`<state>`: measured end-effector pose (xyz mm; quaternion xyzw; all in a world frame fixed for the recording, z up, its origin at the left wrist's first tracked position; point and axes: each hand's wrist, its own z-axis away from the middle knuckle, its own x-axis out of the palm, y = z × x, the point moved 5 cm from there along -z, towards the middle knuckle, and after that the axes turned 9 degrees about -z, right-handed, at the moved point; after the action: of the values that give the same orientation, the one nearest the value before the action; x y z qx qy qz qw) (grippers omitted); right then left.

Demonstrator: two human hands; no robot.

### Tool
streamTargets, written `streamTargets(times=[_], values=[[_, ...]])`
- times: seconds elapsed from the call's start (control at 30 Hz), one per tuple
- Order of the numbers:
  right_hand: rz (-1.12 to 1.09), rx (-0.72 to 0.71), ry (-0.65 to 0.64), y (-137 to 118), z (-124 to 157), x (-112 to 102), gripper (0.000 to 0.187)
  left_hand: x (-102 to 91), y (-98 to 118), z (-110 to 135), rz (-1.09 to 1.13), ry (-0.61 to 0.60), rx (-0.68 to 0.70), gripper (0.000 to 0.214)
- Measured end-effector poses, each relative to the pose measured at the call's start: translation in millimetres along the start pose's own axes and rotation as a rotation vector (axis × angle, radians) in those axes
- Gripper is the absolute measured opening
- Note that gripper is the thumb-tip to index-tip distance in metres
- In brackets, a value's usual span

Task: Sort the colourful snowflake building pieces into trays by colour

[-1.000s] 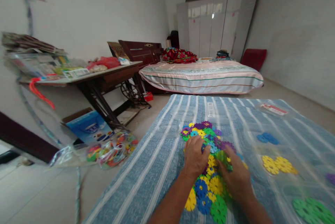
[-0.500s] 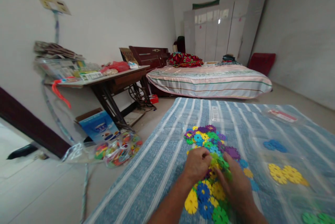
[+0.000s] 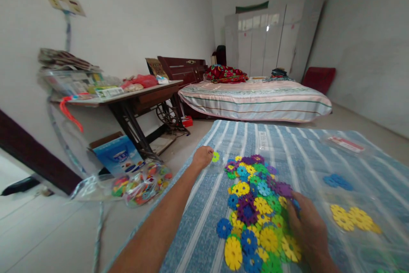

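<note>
My left hand (image 3: 203, 158) pinches a small lime-green snowflake disc (image 3: 215, 156) over the cloth, left of the pile's far end. A heap of flat notched snowflake discs (image 3: 263, 205) in yellow, blue, purple and green lies spread before me. At the heap's right side is my right hand (image 3: 308, 224), somewhat blurred, its thumb and forefinger apart and close to the discs. A blue disc shows partly behind those fingers. Whether they touch it I cannot tell.
Clear bags lie on the striped cloth (image 3: 191, 205). To the right are blue discs (image 3: 338, 181) and yellow discs (image 3: 353, 217) on clear plastic. A red-and-white labelled packet (image 3: 347, 144) is farther back. Bagged colourful pieces (image 3: 143, 185) sit on the floor at left.
My left hand has moved from the heap to the far left, carrying the lime-green disc. My right hand has shifted right, off the middle of the heap, uncovering more discs.
</note>
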<state>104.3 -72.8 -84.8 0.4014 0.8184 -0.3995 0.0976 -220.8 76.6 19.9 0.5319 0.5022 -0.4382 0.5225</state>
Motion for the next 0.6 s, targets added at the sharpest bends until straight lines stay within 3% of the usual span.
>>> streamTargets(times=[0.2, 0.33, 0.47, 0.6], values=[[-0.006, 0.065, 0.008, 9, 1, 1, 0.041, 29.0, 10, -28, -0.086, -0.122, 0.077, 0.026], [-0.012, 0.072, -0.003, 11, 0, 1, 0.04, 26.9, 14, -28, -0.143, -0.119, 0.126, 0.025], [0.004, 0.102, -0.011, 11, -2, -2, 0.042, 8.3, 11, -8, -0.162, -0.127, 0.237, 0.027], [0.021, 0.112, 0.003, 10, -4, -5, 0.044, -4.0, 2, 34, -0.152, -0.275, 0.431, 0.038]])
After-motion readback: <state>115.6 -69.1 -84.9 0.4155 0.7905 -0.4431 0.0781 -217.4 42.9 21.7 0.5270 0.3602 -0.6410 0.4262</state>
